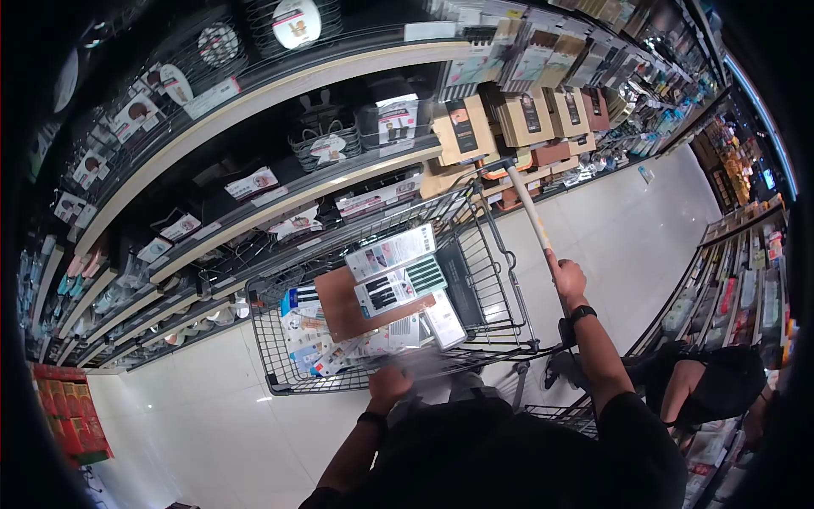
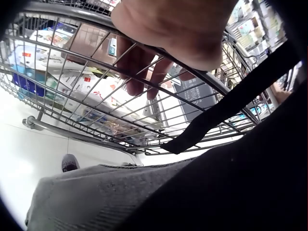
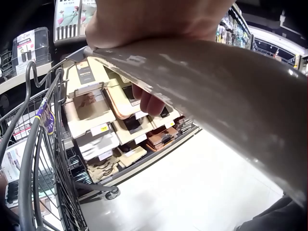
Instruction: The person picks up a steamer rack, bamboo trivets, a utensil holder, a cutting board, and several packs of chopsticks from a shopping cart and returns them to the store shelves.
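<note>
A wire shopping cart (image 1: 270,360) stands in front of me, loaded with packaged goods. My right hand (image 1: 571,280) grips its long, pale, worn handlebar (image 1: 530,204); in the right wrist view the fingers (image 3: 153,103) curl beneath the bar. My left hand (image 1: 390,384) holds the cart's near side rim, its fingers (image 2: 137,84) hooked over into the basket and blurred in the head view. Inside lie a brown board (image 1: 336,307), a pack with black-handled utensils (image 1: 381,293), a pack with green handles (image 1: 426,273), a long white box (image 1: 390,252) and a smaller white box (image 1: 445,322).
Shelves of bakeware (image 1: 326,148) run along the cart's far side. Stacked wooden boards (image 1: 526,119) fill a display beyond the handlebar. A person in dark clothes (image 1: 708,386) crouches at the right by another shelf (image 1: 746,293). Red boxes (image 1: 72,411) stand at lower left.
</note>
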A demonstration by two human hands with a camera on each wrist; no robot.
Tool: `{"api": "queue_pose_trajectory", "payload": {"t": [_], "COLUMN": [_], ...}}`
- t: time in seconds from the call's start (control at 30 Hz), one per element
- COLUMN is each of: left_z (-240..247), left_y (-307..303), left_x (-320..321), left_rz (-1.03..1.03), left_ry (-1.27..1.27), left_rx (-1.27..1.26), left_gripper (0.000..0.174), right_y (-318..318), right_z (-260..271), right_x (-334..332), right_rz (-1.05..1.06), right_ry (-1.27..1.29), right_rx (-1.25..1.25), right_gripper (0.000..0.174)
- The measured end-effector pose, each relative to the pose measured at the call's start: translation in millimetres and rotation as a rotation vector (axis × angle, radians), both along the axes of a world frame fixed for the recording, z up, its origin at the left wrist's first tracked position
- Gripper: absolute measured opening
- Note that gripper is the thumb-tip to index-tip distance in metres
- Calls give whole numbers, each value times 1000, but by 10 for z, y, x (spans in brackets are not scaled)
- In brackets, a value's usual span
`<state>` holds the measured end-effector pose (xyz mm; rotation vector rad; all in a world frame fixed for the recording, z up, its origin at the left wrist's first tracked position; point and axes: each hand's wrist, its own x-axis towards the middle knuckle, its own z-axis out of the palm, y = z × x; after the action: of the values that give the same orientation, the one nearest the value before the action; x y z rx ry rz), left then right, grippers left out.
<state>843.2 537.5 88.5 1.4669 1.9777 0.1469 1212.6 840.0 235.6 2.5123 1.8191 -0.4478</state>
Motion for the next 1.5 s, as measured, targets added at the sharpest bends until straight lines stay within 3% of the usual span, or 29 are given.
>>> {"api": "queue_pose_trajectory", "payload": {"t": [0.23,0.47,0.5,0.57,0.83,0.97,1.03,1.07,1.1,1.17,1.2,1.23,1.3,1.33,1.37,1.43,1.5], "left_z": [65,119,182,408,491,352,79,-139,-164,-143,-661,-687,-627,-626,-620,-199,-274], "left_y": [313,710,778,928,1499,1719,1861,1791,1902,2191,2187,2304,2555,2623,2692,2865,2728], "left_x": [507,1237,1355,1606,2365,2671,2778,2787,2892,3092,3115,3074,3009,2941,2891,2641,2456], "left_rz": [-115,-56,-61,-25,-115,-199,-257,-561,-566,-376,-574,-572,-557,-561,-552,-646,-705], "left_ry": [6,36,52,14,-8,-76,-272,-203,-226,-349,-413,-429,-687,-667,-678,-656,-577], "left_rx": [-187,-318,-315,-296,-401,-258,-282,74,79,-270,-83,-74,-169,-19,-21,-205,-223], "left_gripper": [45,53,44,49,54,51,47,44,44,43,46,46,50,52,52,49,48], "right_y": [337,775,832,948,1431,1666,1723,1754,1783,1866,1939,1980,2031,2070,2122,2176,2188], "right_z": [-55,39,79,172,97,-54,-5,6,5,-21,-39,-75,-122,-153,-174,-226,-250], "right_x": [628,1286,1370,1530,2332,2783,2937,3013,3080,3257,3317,3370,3496,3576,3666,3817,3962], "right_rz": [33,70,75,96,133,176,186,210,234,241,247,254,147,123,132,108,101], "right_ry": [14,67,59,30,-48,-58,-117,-163,-210,-277,-317,-333,-313,-264,-272,-129,-103], "right_rx": [85,85,69,48,137,215,251,295,338,333,338,340,290,264,257,376,354], "right_gripper": [81,81,81,82,79,73,68,66,64,61,58,58,54,50,50,49,48]}}
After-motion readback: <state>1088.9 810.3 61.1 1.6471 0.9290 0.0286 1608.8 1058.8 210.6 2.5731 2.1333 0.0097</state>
